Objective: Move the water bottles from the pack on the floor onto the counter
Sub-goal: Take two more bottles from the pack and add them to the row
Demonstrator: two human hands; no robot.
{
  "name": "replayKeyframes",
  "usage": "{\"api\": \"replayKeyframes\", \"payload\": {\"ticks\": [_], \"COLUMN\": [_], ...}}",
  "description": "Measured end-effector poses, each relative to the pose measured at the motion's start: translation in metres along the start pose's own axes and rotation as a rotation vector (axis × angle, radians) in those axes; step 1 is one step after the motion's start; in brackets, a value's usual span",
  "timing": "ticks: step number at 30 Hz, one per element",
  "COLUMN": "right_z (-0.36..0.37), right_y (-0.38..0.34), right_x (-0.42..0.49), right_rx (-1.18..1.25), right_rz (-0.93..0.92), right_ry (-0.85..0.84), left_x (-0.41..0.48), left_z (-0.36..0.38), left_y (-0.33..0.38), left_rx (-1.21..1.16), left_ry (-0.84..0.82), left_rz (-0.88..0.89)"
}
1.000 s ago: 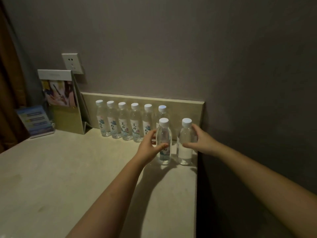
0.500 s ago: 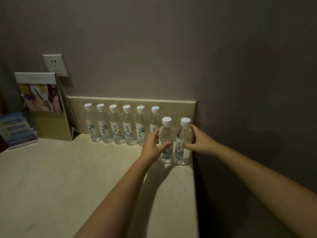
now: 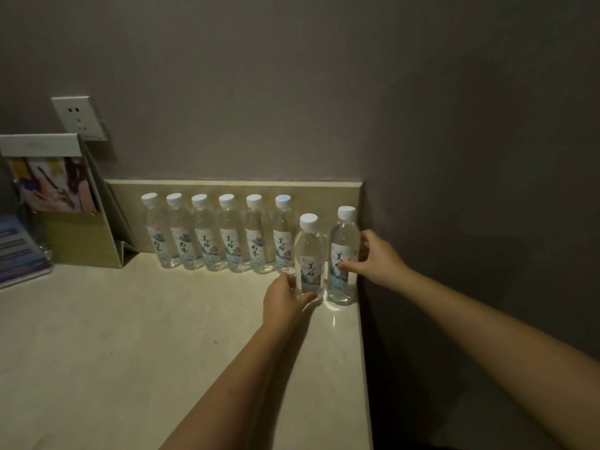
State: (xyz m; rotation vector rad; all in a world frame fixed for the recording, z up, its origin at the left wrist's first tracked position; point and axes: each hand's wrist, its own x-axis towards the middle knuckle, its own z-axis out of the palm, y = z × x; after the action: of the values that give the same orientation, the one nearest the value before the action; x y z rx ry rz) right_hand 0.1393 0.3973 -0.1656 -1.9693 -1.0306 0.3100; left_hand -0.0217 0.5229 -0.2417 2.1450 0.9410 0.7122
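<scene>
From the head camera I see the table (image 3: 130, 336) ending in a straight right edge, hard against a dark gap and the grey side wall (image 3: 487, 157), so there is no room to move on that side. The edge bottle (image 3: 342, 254) stands upright right at that edge, near the back corner. My right hand (image 3: 373, 259) holds it, with the thumb across the label and the other fingers (image 3: 365, 238) curled round its right side. Just to its left, and a little nearer to me, the near bottle (image 3: 310, 254) stands upright, close beside the edge bottle; I cannot tell whether the two touch. My left hand (image 3: 285, 298) grips it low down. The thumb (image 3: 308, 297) wraps across the foot, which hides whether the base sits flat on the table. Behind and to the left, a row of six bottles (image 3: 217, 235) with white caps stands shoulder to shoulder along the low backsplash (image 3: 324, 193). The last bottle of the row stands just behind the near bottle. Open room lies in front of the row and to the left, a wide stretch of pale, stone-like table top running towards me. At the far left a folded card stand (image 3: 61, 196) with a printed picture leans at the back. A blue leaflet (image 3: 19, 248) sits beside it at the frame edge, and a white wall socket (image 3: 78, 117) is mounted above. The room is dim, with grey walls meeting in the corner above the bottles.
</scene>
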Motion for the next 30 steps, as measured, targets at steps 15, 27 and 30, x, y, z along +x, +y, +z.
{"api": "replayKeyframes", "payload": {"ticks": [15, 27, 30], "right_z": [0.009, 0.016, 0.020], "right_y": [0.012, 0.017, 0.018], "right_x": [0.030, 0.040, 0.042], "right_rx": [-0.078, 0.056, 0.040], "right_rz": [-0.021, -0.012, -0.021], "right_ry": [0.106, 0.140, 0.162], "left_x": [0.023, 0.039, 0.044], "left_z": [0.029, 0.035, 0.036], "left_y": [0.014, 0.016, 0.016], "left_rx": [-0.099, 0.033, 0.078], "left_ry": [0.157, 0.222, 0.225], "left_rz": [-0.151, -0.165, -0.166]}}
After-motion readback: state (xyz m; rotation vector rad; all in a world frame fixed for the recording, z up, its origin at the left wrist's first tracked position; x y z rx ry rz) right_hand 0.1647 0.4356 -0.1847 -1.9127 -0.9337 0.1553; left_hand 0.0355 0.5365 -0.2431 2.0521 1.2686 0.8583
